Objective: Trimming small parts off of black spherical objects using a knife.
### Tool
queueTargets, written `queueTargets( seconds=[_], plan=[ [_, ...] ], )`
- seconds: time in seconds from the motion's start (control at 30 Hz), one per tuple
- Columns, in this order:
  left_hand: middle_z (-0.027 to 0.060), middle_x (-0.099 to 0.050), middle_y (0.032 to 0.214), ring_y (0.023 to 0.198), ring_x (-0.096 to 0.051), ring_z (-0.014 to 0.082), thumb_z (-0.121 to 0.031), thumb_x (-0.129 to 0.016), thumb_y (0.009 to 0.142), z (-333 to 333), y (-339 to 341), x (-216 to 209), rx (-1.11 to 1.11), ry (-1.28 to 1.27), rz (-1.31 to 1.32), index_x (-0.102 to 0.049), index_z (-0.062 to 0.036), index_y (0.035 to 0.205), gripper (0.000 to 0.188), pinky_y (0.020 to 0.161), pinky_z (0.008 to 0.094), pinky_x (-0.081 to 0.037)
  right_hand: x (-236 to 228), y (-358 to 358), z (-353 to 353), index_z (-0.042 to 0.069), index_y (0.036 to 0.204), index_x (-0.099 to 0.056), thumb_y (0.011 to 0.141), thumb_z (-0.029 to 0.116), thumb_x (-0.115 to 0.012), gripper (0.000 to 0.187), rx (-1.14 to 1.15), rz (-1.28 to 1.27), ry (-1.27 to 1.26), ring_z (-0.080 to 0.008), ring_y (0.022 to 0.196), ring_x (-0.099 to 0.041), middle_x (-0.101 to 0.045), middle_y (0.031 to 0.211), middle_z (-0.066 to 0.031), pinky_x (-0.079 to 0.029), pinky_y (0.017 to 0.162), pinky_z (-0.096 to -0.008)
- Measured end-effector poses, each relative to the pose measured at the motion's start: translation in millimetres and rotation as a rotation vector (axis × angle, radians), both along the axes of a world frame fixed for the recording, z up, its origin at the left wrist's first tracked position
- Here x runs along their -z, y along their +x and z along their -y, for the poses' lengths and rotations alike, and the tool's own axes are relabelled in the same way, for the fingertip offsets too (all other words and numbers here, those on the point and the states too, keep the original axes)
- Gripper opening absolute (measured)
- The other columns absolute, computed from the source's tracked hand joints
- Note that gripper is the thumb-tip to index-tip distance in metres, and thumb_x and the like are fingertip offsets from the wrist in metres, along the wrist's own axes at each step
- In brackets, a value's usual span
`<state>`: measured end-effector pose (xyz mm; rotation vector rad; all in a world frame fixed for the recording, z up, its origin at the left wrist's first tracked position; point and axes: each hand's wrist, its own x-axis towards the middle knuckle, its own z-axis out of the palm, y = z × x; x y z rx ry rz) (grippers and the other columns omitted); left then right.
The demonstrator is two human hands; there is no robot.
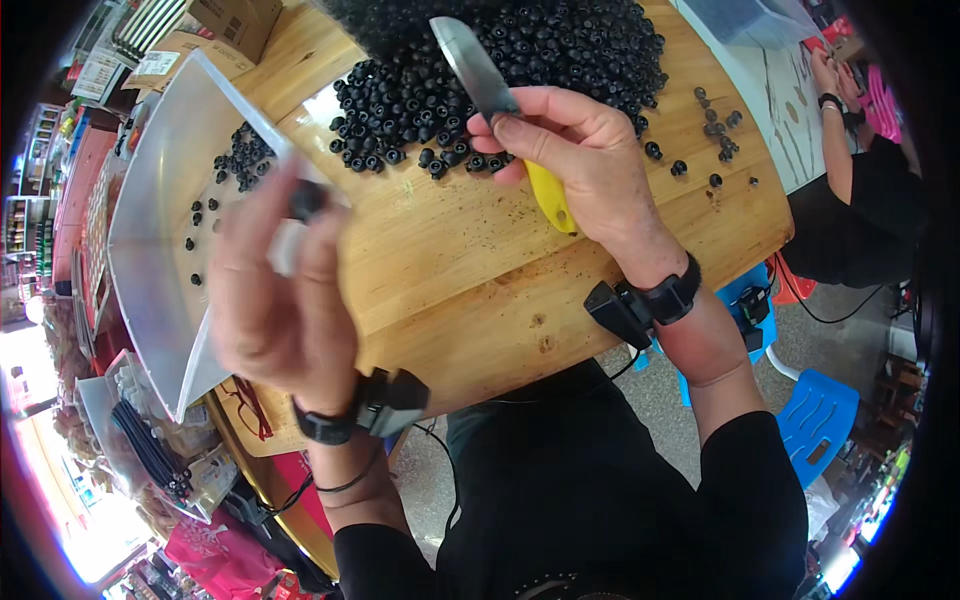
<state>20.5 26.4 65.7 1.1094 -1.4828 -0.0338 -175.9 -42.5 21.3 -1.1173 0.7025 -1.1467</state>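
My right hand (585, 165) is wrapped round the yellow handle of a knife (476, 72), whose short, broad blade points up and away from me. Between the thumb and forefinger of my left hand (280, 290), smeared by motion, is a small round black plastic piece (306, 200). That hand is over the near right side of a translucent plastic bin (150, 230). Inside the bin lie several loose black pieces (243, 160). Beyond the knife a large heap of similar hollow black pieces (590, 60) spreads over the wooden table (440, 270).
A few loose pieces (716, 130) are scattered at the table's right. Cardboard boxes (215, 35) stand at the far left, and red-framed glasses (250, 408) lie by the bin's near corner. At the right, another person's hands (835, 80) are over a white table. Blue stools (815, 425) stand on the floor.
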Motion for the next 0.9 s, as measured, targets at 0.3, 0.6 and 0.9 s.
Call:
queueTargets(
  seconds=[0.3, 0.6, 0.9],
  plan=[
    [0.0090, -0.065, 0.089, 0.082, -0.062, 0.0226, -0.010, -0.073, 0.076, 19, 53, -40, -0.616, -0.080, 0.650, -0.065, -0.0049, 0.109, 0.034, 0.072, 0.0333, -0.048, -10, -15, 9, 0.001, 0.108, -0.062, 0.087, 0.008, -0.062, 0.022, 0.158, 0.141, -0.101, -0.0171, 0.087, -0.066, -0.067, 0.098, -0.0115, -0.055, 0.067, -0.0265],
    [0.0119, -0.057, 0.077, 0.070, -0.056, 0.0311, -0.002, -0.065, 0.075, 23, -51, 51, 0.068, 0.282, 0.375, -0.062, -0.0035, 0.085, 0.010, 0.063, 0.0391, -0.046, -12, -38, 8, 0.000, 0.107, -0.062, 0.087, 0.007, -0.061, 0.021, 0.233, 0.206, -0.074, -0.0171, 0.085, -0.066, -0.067, 0.097, -0.0122, -0.056, 0.066, -0.0268],
    [0.0133, -0.055, 0.081, 0.076, -0.054, 0.0327, -0.009, -0.067, 0.074, 49, -69, 78, 0.025, 0.412, 0.543, -0.063, -0.0041, 0.091, 0.018, 0.067, 0.0396, -0.046, 1, -31, 7, -0.001, 0.106, -0.061, 0.086, 0.006, -0.062, 0.021, 0.176, 0.214, 0.083, -0.0150, 0.081, -0.066, -0.067, 0.097, -0.0111, -0.054, 0.062, -0.0238]
  ],
)
